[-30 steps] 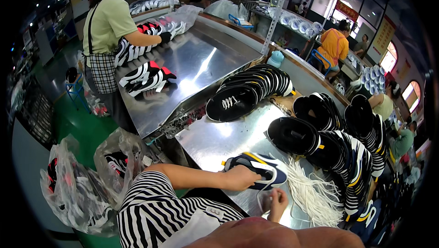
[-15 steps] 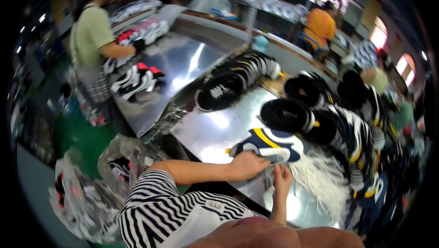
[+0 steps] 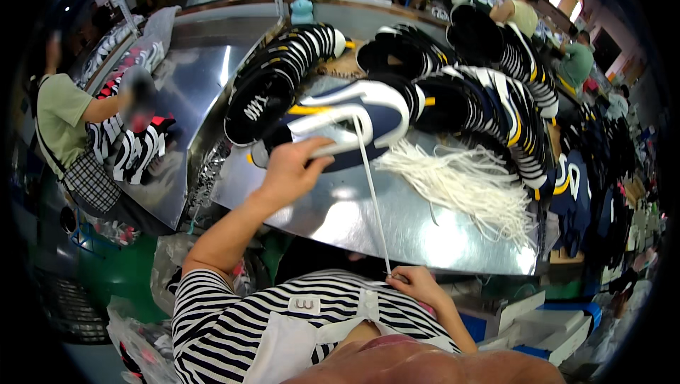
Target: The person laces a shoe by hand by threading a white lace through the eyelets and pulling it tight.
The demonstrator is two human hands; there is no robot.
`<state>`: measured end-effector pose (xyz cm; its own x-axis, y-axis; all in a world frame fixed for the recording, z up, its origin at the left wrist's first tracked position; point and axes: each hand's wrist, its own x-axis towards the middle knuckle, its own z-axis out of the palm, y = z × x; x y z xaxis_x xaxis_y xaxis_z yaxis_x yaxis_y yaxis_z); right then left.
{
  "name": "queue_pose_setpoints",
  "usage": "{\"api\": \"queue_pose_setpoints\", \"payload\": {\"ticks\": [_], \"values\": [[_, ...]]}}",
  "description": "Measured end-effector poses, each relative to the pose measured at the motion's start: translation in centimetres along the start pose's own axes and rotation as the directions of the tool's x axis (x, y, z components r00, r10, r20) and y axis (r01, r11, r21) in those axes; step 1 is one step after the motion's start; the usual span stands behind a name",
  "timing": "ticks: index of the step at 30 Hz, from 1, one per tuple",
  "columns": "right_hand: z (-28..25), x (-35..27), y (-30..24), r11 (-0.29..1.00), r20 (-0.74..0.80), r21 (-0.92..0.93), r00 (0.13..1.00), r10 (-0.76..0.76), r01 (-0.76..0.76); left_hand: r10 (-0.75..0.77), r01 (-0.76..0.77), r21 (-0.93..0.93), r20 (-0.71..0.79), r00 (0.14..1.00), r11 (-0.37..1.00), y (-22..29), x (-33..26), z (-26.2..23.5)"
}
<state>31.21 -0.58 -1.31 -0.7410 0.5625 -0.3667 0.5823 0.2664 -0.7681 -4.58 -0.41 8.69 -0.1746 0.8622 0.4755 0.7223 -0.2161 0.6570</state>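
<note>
Navy-and-white sports shoe upper with a yellow stripe (image 3: 354, 118), lifted off the shiny metal worktable (image 3: 340, 214) now, no longer lying flat on it as a second ago. Gripped from below by the left hand (image 3: 290, 168), fingers curled around the near edge, toe end pointing right. Long white lace (image 3: 372, 193) drawn taut from the eyelet area straight down to the right hand (image 3: 414, 285), pinched there between thumb and fingertips close against the black-and-white striped shirt (image 3: 234, 320). Half a second ago both hands close together at the shoe; since then pulled well apart, lace stretched to full length, so probably one threading pass just pulled through.

Upper soft and floppy-looking, smooth synthetic panels. Lace thin, flat, matte. Loose heap of white laces (image 3: 460, 182) fanned out on the table just right of the shoe, stringy and tangled. Behind, curved rows of black-and-white uppers (image 3: 283, 72) stacked on edge like shingles. Tabletop polished steel, glaring with reflections. Another person in a green top (image 3: 60, 118) at the next table, left.
</note>
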Motion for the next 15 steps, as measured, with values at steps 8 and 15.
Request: {"api": "queue_pose_setpoints", "payload": {"ticks": [8, 15], "values": [[-0.8, 3.6, -2.0, 0.812, -0.302, 0.583, 0.93, 0.208, 0.008, -0.1, 0.064, 0.087, 0.52, 0.849, 0.994, -3.3, -3.2, 5.2], [-2.5, 12.0, -4.5, 0.813, -0.59, 0.465, 0.807, -0.01, 0.35, -0.109, 0.003, 0.172, 0.609, 0.786, 0.985, -2.8, -3.3, 6.5]]}}
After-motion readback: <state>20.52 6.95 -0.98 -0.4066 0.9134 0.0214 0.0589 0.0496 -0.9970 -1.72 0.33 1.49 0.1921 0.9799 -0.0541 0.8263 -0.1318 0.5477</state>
